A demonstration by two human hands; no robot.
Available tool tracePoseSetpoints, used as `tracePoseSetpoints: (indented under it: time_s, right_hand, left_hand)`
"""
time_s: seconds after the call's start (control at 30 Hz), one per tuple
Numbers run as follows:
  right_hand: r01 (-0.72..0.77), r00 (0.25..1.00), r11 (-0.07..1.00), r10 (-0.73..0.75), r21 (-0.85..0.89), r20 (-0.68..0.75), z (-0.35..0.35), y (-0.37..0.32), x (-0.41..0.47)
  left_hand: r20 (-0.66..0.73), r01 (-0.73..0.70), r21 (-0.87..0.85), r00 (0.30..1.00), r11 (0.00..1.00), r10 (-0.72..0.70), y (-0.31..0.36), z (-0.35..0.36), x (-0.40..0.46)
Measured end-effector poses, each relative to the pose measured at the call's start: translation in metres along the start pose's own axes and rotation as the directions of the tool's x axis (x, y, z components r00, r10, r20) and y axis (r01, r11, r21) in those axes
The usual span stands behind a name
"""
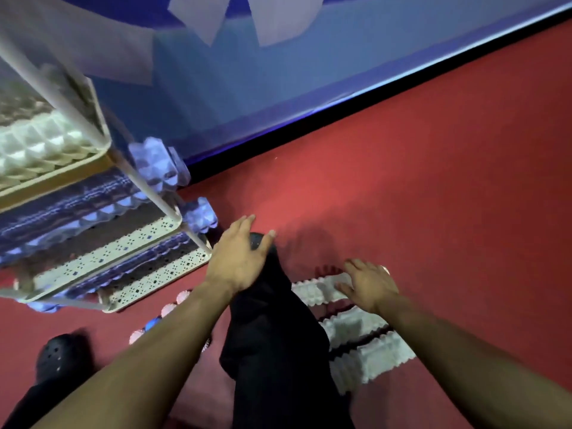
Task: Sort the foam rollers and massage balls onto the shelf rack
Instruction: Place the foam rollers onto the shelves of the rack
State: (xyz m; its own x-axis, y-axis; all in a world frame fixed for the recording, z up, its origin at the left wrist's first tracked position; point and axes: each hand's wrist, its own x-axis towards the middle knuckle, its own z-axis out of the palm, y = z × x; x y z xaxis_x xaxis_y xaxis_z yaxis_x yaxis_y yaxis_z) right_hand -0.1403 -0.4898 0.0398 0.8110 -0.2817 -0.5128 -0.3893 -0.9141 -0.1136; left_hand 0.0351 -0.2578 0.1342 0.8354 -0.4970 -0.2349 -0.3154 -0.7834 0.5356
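Several white ridged foam rollers [362,328] lie side by side on the red floor at lower right. My right hand [368,284] hovers over the farthest roller [322,287], fingers spread and straight. My left hand [240,257] is stretched out open above my dark trouser leg and shoe tip. A white shelf rack [154,233] stands at left, with a white roller [40,147] on an upper tier and bluish ridged rollers [77,212] on the lower tiers. Small pale massage balls [168,309] lie on the floor, partly hidden by my left forearm.
A blue wall [278,88] with a black skirting runs along the back. My dark-trousered leg [272,329] crosses the middle between the balls and rollers. My other black shoe [58,356] is at lower left. Red carpet [433,181] spreads to the right.
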Motion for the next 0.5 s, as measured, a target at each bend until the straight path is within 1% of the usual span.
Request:
tracePoseSetpoints:
  time_s: [0.07, 0.3, 0.4, 0.5]
  right_hand:
    - [0.014, 0.998, 1.0, -0.014, -0.007, 0.059, 0.014, 0.005, 0.014]
    - [0.078, 0.981, 0.997, -0.072, -0.023, 0.182, 0.064, 0.01, 0.075]
    - [0.096, 0.961, 0.995, -0.083, -0.035, 0.263, 0.085, 0.013, 0.098]
    - [0.099, 0.958, 0.994, -0.085, -0.04, 0.276, 0.102, 0.014, 0.113]
  left_hand:
    - [0.02, 0.011, 0.021, 1.0, 1.0, -0.011, -0.009, 0.009, 0.009]
    - [0.04, 0.06, 0.049, 0.997, 0.997, -0.062, -0.041, 0.039, 0.036]
    - [0.046, 0.125, -0.016, 0.991, 0.992, -0.125, -0.058, 0.055, 0.045]
    - [0.089, 0.225, -0.15, 0.973, 0.963, -0.213, -0.074, 0.07, 0.049]
